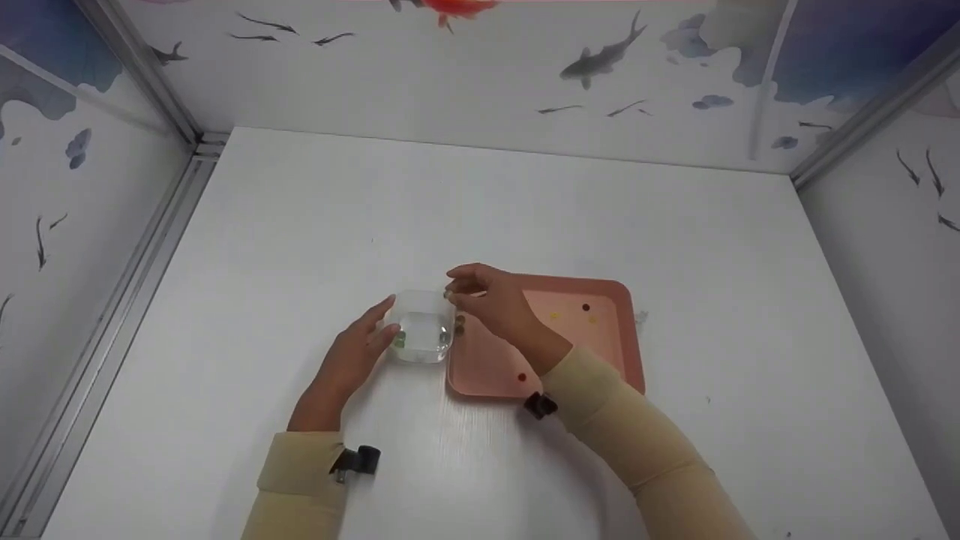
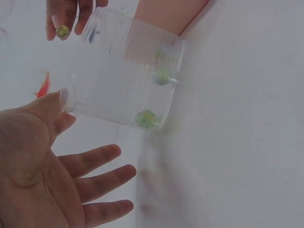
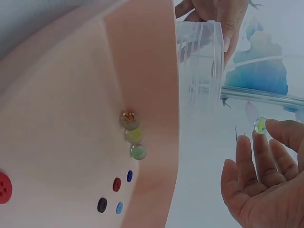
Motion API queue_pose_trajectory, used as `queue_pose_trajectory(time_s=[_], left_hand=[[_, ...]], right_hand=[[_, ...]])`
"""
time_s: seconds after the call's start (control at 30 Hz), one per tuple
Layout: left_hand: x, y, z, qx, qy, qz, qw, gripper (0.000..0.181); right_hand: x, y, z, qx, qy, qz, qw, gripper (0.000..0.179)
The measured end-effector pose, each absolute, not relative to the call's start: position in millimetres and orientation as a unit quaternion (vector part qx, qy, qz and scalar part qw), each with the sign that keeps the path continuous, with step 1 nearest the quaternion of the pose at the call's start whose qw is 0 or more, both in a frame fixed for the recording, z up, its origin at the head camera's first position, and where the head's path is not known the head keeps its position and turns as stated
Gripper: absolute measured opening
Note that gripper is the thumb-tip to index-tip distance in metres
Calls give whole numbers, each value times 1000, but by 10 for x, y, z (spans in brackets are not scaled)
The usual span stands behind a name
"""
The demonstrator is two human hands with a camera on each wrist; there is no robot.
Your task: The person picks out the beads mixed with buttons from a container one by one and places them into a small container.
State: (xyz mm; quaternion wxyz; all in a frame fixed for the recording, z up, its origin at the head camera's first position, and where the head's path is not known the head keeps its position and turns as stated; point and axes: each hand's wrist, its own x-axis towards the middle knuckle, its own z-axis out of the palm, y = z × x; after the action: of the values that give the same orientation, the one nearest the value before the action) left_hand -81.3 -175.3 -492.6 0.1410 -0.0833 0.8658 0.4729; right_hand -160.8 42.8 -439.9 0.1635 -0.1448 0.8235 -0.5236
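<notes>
A clear plastic container [image 1: 421, 306] stands left of a pink tray [image 1: 630, 341]. My left hand [image 1: 351, 361] grips its left rim between thumb and index finger, the other fingers spread in the left wrist view. Inside lie a few glass marbles [image 2: 147, 119], seen through the wall. My right hand [image 1: 506, 306] pinches a clear marble with a yellow-green swirl [image 3: 260, 125] between thumb and fingertip, near the container's top right edge. In the right wrist view, three marbles [image 3: 134, 136] sit against the tray's side wall.
Several small buttons lie in the tray, among them a red button [image 3: 117, 184], a black button [image 3: 102, 205] and a light blue button [image 3: 119, 207]. The white table [image 1: 337, 202] is bounded by panels printed with fish [image 1: 600, 64] at the back and sides.
</notes>
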Motion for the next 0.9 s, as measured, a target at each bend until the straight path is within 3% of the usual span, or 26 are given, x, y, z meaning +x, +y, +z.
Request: queue_pose_trajectory(time_s=[0.47, 0.9], left_hand=[[-801, -1760, -4913, -79, 867, 473, 139, 72], [-828, -1758, -4948, -81, 867, 470, 144, 58]], right_hand=[[-1560, 403, -4412, -200, 829, -500, 149, 29], [-1537, 340, -4416, -187, 816, -507, 202, 32]])
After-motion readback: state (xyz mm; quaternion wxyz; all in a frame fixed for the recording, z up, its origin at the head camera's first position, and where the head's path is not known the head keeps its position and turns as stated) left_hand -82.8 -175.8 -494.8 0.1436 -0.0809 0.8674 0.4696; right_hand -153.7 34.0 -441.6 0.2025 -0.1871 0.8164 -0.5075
